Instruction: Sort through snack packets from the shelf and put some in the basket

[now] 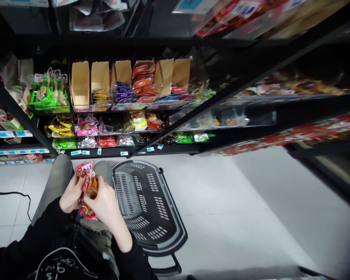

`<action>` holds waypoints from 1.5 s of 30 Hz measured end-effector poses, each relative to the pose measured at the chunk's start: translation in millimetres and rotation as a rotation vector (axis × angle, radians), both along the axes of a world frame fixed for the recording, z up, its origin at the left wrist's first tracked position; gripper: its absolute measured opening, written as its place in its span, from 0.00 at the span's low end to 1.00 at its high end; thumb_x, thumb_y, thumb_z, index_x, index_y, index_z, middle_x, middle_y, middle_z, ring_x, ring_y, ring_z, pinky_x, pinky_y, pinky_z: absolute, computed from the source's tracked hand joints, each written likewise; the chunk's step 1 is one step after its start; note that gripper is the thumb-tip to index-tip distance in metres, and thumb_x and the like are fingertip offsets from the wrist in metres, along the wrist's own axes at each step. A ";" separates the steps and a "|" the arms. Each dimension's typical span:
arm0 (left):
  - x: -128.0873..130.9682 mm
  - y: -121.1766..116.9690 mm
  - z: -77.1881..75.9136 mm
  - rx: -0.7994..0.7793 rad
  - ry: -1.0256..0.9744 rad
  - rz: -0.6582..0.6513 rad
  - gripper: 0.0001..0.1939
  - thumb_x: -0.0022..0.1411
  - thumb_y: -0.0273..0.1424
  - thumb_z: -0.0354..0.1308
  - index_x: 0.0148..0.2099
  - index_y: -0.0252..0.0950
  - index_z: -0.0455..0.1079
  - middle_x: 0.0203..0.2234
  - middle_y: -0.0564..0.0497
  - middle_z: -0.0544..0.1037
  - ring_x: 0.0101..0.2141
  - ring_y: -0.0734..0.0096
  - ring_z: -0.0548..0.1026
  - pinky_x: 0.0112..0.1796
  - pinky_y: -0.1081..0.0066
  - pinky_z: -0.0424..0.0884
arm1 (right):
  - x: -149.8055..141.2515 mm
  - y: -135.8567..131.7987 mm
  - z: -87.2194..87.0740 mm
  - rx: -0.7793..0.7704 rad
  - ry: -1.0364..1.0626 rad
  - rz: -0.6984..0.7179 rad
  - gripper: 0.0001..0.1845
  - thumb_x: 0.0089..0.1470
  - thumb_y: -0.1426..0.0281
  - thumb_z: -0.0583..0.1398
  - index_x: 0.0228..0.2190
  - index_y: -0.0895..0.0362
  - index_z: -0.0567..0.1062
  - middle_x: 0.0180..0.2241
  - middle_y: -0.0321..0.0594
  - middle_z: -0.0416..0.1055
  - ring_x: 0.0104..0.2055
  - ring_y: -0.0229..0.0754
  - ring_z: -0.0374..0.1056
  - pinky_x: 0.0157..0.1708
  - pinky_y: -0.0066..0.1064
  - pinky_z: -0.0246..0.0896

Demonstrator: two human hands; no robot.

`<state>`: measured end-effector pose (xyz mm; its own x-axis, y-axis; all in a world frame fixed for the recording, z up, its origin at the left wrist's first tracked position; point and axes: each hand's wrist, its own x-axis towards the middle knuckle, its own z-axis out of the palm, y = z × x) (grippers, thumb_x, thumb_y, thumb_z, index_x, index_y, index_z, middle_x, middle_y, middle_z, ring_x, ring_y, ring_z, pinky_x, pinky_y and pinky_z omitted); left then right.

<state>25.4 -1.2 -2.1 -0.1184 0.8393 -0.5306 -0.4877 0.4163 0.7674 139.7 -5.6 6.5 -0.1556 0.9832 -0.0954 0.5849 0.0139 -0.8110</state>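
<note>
Curving over the pale floor (2, 212), a black cable (10, 193) lies well left of my fingers. Beyond them, also leftward, green packets (50, 92) stand on a shelf. My left hand (70, 194) is closed on the left side of a red-and-clear snack packet (91, 188), which sits between my hands, over my legs (51, 190). My right hand (105, 201) grasps its right side, thumb across the front; I cannot tell how the fingers behind lie. Farther beyond my fingers, to the right, are purple sachets (123, 91) and orange ones. Just right of my right hand, a black basket (149, 202) rests on the floor.
</note>
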 end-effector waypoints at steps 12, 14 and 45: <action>-1.9 4.9 3.2 0.133 -0.008 -0.076 0.17 0.44 0.32 0.68 0.39 0.33 0.73 0.34 0.48 0.80 0.37 0.64 0.77 0.42 0.68 0.70 | 13.7 5.4 -22.9 -0.270 0.772 -0.192 0.17 0.40 0.67 0.64 0.34 0.59 0.70 0.30 0.38 0.74 0.32 0.43 0.68 0.37 0.35 0.64; -1.2 6.1 4.5 0.078 -0.021 -0.032 0.17 0.43 0.31 0.68 0.38 0.32 0.73 0.33 0.48 0.80 0.35 0.63 0.77 0.40 0.67 0.71 | 16.3 6.9 -24.1 -0.341 0.884 -0.220 0.18 0.37 0.67 0.65 0.34 0.57 0.71 0.30 0.37 0.73 0.31 0.42 0.67 0.36 0.35 0.64; 1.2 4.0 0.0 0.144 0.013 0.028 0.25 0.53 0.41 0.60 0.52 0.39 0.67 0.53 0.46 0.72 0.54 0.59 0.68 0.56 0.61 0.60 | -2.0 4.1 -26.6 -0.128 0.590 -0.306 0.29 0.37 0.63 0.68 0.42 0.55 0.67 0.36 0.39 0.74 0.37 0.44 0.70 0.42 0.36 0.64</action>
